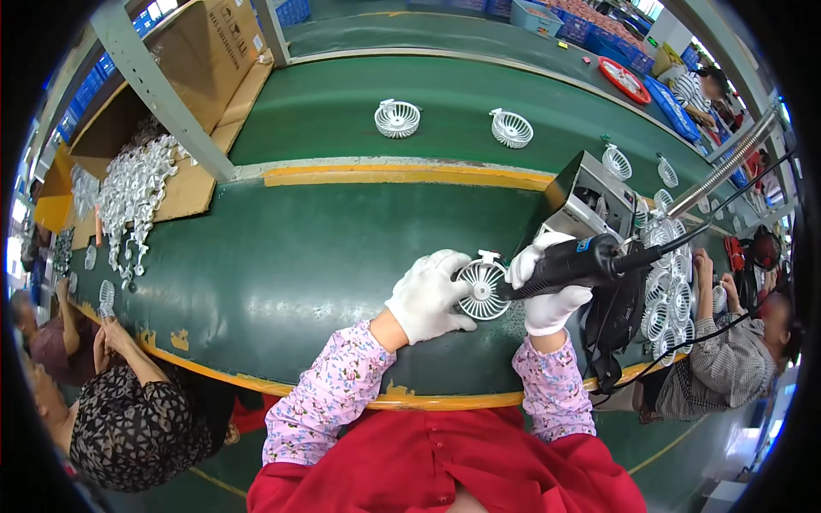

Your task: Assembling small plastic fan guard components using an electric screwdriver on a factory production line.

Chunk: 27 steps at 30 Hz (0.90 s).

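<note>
A round white fan housing [484,292] with radial slats lies on the green bench in front of me. My left hand [428,297], in a white glove, has its fingers and thumb around the housing's left side. In my gloved right hand [552,312] is a black electric screwdriver [569,264], lying nearly level with its tip end at the housing's right edge. The exact contact of the tip is too small to make out. A small white bracket sticks up from the housing's top edge.
An open grey metal box [590,198] stands beyond my right hand. Stacked fan housings [669,299] line the right side, under a coiled spring [727,162] and cable. A conveyor belt [325,107] carries several housings. Small white parts [141,188] spill from a carton [209,51]. Co-workers sit on both sides.
</note>
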Motion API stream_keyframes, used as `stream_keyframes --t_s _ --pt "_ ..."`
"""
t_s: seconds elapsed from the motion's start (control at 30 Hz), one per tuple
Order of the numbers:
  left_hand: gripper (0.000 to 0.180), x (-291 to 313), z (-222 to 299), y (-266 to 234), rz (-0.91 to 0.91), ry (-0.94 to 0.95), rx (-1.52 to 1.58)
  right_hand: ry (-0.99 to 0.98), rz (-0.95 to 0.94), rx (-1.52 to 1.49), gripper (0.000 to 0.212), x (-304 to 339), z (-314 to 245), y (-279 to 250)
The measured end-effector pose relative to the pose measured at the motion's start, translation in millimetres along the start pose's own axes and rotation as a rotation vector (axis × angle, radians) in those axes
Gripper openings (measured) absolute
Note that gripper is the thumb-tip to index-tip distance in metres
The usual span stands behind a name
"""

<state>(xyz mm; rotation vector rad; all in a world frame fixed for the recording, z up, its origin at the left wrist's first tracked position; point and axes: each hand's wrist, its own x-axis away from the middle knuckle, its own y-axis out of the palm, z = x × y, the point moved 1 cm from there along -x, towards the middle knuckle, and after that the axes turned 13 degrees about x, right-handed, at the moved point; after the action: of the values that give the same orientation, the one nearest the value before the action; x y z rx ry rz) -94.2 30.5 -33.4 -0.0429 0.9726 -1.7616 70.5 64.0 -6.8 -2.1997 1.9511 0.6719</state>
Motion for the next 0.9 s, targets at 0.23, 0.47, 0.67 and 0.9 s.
stream_keyframes --t_s 0.23,0.47,0.67,0.9 --pt "0.036 2.8 -9.6 5.1 -0.084 -0.174 -0.025 0.138 -0.033 -0.224 0.080 -3.5 13.9 2.1" --pt "0.035 -0.3 -8.1 6.4 -0.156 -0.225 -0.032 0.194 0.011 -0.317 0.081 -0.1 18.5 0.0" --pt "0.035 3.9 -7.0 7.8 -0.131 -0.211 -0.046 -0.060 0.150 0.178 0.093 -14.6 -40.7 -17.5" --pt "0.035 4.0 -8.1 10.9 -0.130 -0.188 -0.039 -0.114 0.276 0.215 0.089 -35.7 -43.1 -51.9"
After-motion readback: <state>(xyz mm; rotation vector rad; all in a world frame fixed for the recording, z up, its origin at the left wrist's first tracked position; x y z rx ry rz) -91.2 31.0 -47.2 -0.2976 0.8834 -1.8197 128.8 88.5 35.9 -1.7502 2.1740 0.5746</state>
